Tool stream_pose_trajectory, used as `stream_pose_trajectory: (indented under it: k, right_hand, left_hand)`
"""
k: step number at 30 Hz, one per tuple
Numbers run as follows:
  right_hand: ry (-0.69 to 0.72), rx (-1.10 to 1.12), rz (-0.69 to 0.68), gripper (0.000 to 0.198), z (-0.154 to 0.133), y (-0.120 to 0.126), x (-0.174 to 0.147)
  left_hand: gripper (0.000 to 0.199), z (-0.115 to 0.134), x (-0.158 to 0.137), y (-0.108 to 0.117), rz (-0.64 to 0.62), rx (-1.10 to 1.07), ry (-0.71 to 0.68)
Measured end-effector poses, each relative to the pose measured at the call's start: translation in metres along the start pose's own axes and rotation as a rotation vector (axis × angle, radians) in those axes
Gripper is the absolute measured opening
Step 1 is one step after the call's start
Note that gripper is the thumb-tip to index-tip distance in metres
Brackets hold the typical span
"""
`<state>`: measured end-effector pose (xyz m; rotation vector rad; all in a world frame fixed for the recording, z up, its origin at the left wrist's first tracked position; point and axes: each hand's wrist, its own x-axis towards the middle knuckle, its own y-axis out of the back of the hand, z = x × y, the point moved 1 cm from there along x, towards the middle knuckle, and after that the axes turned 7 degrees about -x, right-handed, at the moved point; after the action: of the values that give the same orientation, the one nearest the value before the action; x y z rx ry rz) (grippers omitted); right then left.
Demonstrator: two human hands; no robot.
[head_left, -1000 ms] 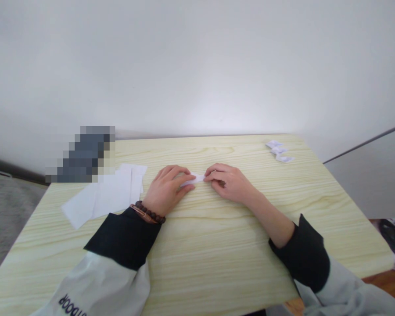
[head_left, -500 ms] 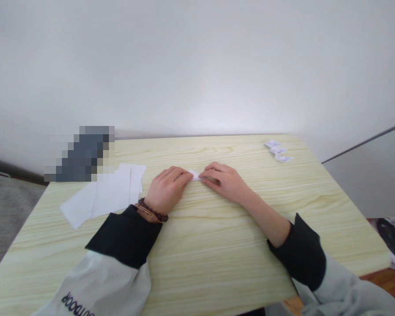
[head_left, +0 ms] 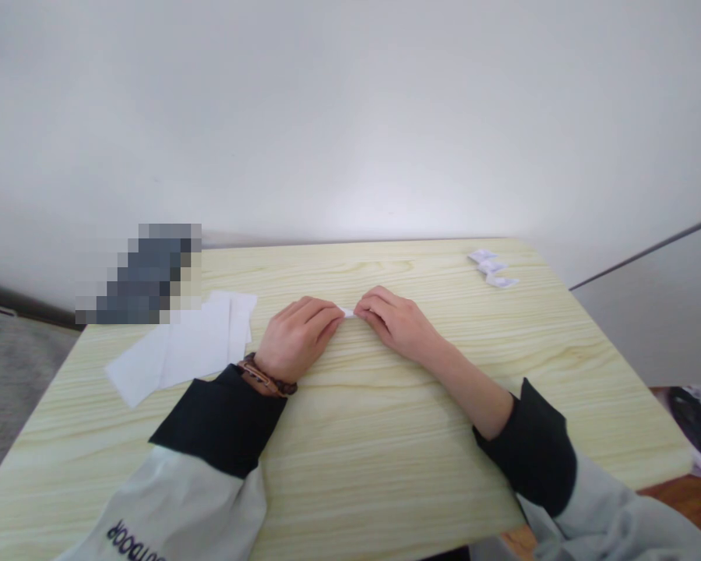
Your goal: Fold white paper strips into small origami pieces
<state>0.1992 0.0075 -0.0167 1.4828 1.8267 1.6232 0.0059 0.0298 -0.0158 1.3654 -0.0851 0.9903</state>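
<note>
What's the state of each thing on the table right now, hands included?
Left hand: on the table, fingertips pinching the paper strip.
Right hand: on the table, pinching the strip's other end.
Paper strip: small, mostly hidden between both hands.
Paper sheets: flat, overlapping, untouched.
Folded paper pieces: clustered near the far right corner, untouched.
Table: wood-grain top.

Paper sheets [head_left: 181, 347] left, scraps [head_left: 493, 268] far right

White paper strip [head_left: 347, 312]; pale yellow wood-grain table [head_left: 385, 436]; white sheets [head_left: 181, 347]; dark-brown bead bracelet [head_left: 267, 380].
</note>
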Motion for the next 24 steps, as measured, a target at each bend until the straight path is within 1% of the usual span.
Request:
stream_pose_trajectory:
  k: [4,9,15,20,24]
  right_hand:
    - [0.074,-0.019,0.018,0.016,-0.0042,0.0002,-0.0008]
    - [0.116,-0.069,0.046,0.020,-0.0055,-0.0005,0.0001]
    - [0.148,-0.157,0.092,0.021,-0.0061,0.0020,0.0007]
    - [0.110,-0.197,0.138,0.018,-0.0027,0.0058,0.0002]
    - [0.090,-0.188,0.170,0.019,0.0019,0.0072,-0.0005]
  left_hand:
    - [0.009,0.0031,0.0023,0.0023,0.048,0.008,-0.049]
    - [0.007,0.0069,0.0044,0.0038,0.081,0.008,-0.102]
    - [0.008,0.0093,0.0051,0.0041,0.149,0.007,-0.035]
    - [0.005,0.0052,0.0038,0.0058,0.202,0.001,0.023]
    - [0.008,0.0019,0.0027,0.0078,0.213,-0.019,0.042]
